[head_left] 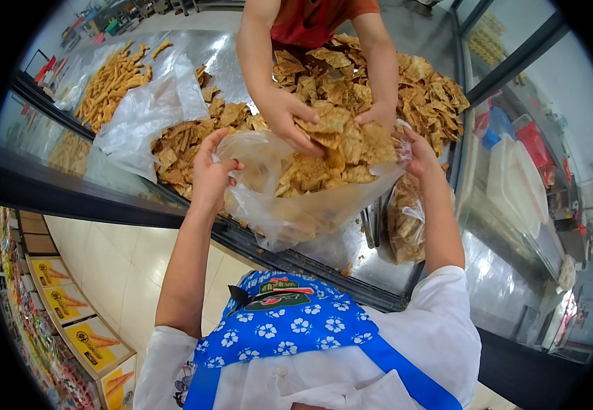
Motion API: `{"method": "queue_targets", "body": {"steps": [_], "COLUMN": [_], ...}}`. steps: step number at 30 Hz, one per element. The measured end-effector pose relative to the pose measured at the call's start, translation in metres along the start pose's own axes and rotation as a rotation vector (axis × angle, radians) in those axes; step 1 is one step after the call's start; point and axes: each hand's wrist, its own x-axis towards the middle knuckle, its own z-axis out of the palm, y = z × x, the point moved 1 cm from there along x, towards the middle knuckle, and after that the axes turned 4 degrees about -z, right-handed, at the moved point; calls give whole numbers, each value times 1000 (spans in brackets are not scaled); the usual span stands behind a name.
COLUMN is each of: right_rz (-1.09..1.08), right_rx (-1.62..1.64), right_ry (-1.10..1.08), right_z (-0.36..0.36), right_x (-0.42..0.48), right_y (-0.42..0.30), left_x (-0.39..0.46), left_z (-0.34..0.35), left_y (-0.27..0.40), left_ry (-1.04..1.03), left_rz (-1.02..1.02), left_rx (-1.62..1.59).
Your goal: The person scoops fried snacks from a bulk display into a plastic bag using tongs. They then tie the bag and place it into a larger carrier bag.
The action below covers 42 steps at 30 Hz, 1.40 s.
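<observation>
A clear plastic bag [296, 215] is stretched open between my two hands. My left hand [213, 166] pinches its left rim, and my right hand [416, 151] grips the rim on the right. Crisp brown fried sheets [322, 177] partly fill it. Over the bag's mouth, a co-worker's two hands [288, 118] hold a bunch of the same crisp sheets [345, 130]. Below my right hand lies another filled clear bag [406, 220], with metal tongs [371, 223] beside it.
More crisp sheets [424, 97] are heaped across the metal counter [219, 46]. Fried dough sticks [114, 84] and a plastic sheet [160, 100] lie at the left. A dark frame rail [306, 261] runs along the near edge. Glass panels [511, 31] stand at the right.
</observation>
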Motion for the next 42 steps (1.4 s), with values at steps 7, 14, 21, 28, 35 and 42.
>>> {"method": "queue_targets", "body": {"steps": [7, 14, 21, 28, 35, 42], "right_rz": [-6, -129, -421, -840, -361, -471], "right_rx": [-74, -137, -191, -1157, -2015, -847], "right_ry": [-261, -120, -185, 154, 327, 286], "right_z": [-23, -18, -16, -22, -44, -63], "right_x": [-12, -33, -49, -84, -75, -65], "right_y": [6, 18, 18, 55, 83, 82], "left_x": [-16, -18, -29, -59, -55, -42], "left_z": [6, -3, -7, -34, -35, -30], "left_y": [15, 5, 10, -54, -103, -114], "left_ry": [-78, -101, -86, -93, -453, -425], "left_rz": [-55, -72, 42, 37, -451, -534], "left_rx": [35, 141, 214, 735, 503, -860]}}
